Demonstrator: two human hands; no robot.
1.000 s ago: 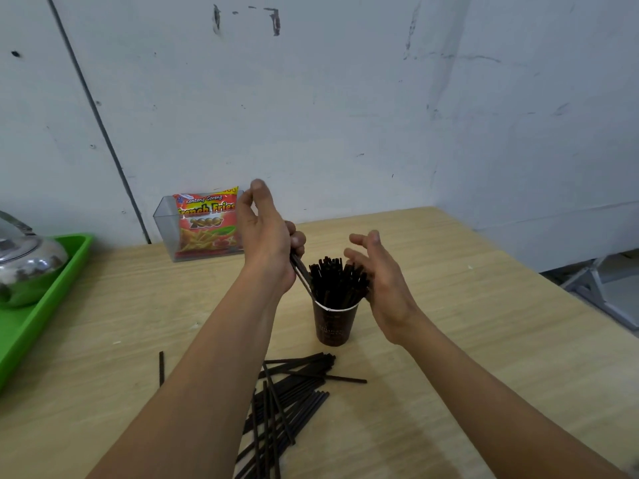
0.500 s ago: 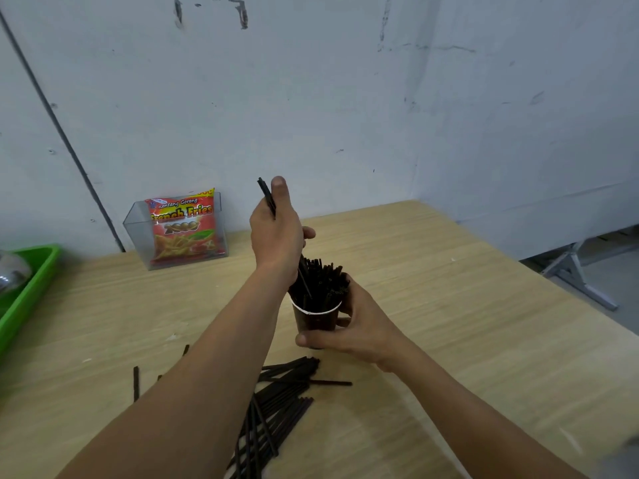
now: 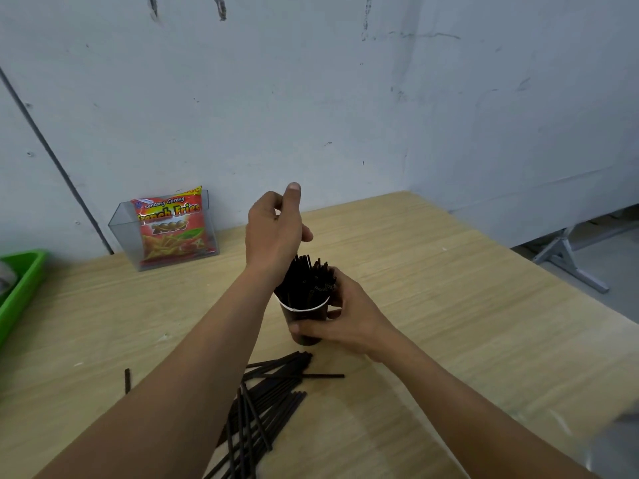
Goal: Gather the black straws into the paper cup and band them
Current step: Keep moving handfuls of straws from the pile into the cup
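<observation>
Right hand (image 3: 340,318) wraps the cup (image 3: 305,318) on the table (image 3: 449,305), left hand (image 3: 276,233) above it half-curled, contents unclear; cup packed with straws (image 3: 307,278), loose pile (image 3: 266,402) left, no band visible—roughly halfway, I judge.

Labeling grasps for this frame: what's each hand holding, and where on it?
Right hand grips the cup around its side wall. Left hand sits above the straws, fingers pinched; any hold cannot be told.
</observation>
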